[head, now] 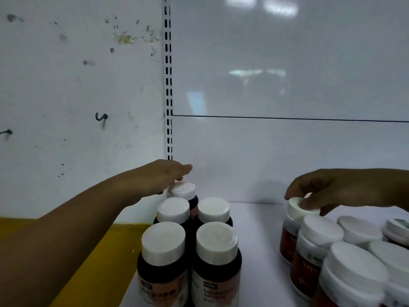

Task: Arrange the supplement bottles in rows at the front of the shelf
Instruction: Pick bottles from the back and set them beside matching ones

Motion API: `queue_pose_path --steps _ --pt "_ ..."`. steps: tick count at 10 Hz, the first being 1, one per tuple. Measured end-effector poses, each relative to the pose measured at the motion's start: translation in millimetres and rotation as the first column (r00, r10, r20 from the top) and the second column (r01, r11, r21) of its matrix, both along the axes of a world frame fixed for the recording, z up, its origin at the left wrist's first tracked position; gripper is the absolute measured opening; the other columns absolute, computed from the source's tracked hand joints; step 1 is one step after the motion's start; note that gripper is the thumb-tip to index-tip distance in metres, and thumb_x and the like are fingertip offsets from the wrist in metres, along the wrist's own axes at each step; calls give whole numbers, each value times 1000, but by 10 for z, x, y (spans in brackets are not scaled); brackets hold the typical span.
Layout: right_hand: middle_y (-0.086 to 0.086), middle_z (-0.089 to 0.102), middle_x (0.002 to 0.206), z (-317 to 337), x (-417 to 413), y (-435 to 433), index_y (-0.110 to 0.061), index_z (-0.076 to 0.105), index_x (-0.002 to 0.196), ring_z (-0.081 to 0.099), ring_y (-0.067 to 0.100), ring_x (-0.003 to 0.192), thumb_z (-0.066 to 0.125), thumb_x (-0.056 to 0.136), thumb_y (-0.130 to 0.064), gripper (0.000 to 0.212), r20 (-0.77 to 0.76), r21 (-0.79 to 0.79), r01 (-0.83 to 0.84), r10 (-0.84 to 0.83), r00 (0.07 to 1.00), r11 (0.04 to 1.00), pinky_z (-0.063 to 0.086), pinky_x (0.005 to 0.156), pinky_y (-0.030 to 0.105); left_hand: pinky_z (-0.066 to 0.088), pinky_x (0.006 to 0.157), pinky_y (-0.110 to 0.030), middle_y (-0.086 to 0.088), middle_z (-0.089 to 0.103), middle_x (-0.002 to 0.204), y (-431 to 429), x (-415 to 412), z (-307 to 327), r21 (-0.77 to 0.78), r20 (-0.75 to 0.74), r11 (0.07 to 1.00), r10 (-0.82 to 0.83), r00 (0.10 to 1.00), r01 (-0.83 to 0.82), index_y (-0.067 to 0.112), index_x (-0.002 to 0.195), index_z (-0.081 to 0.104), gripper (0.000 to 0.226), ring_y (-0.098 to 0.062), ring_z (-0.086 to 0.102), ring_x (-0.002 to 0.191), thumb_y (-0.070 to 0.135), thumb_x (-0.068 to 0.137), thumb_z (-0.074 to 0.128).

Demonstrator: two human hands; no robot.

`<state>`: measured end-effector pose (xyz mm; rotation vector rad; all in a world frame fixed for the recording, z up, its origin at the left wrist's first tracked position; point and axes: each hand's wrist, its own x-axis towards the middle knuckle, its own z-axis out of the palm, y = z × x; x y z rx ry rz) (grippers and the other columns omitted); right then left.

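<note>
two hands: both reach over the white shelf (254, 240) from either side
left hand (159, 177): fingers stretched nearly flat and loosely spread, palm down, hovering over the rearmost dark bottle (184, 193); whether it touches the cap i cannot tell, it grips nothing
right hand (321, 191): curled, fingertips (306, 203) pressed on the white cap of the rear red-labelled bottle (294, 220), clasping it from above
dark bottles: five, white caps, standing upright at the shelf's left end, two pairs plus one behind
red-labelled group (345, 262): upright, packed close together on the right, well apart from the dark ones
back panel (287, 85): white, glossy
upright post (168, 85): slotted
</note>
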<state>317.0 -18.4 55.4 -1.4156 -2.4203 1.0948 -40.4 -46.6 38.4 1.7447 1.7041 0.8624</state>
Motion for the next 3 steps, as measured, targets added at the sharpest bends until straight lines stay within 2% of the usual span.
queue_pose_path --steps 1,3 --pt "9 67 109 22 -8 -73 -21 67 103 64 16 92 63 86 -17 18 28 15 47 -48 998 999 53 90 39 39 101 -37 11 54 123 -8 28 43 29 -84 999 -16 996 19 29 125 55 51 -11 52 112 59 84 45" --pt "-17 58 116 124 75 -244 -33 52 124 55 0 106 58 88 -36 36 52 102 53 -59 997 993 50 91 27 32 97 -30 16 49 120 -278 277 275 163 -206 986 55 977 -21 33 116 56 60 -9 46 112 70 70 41"
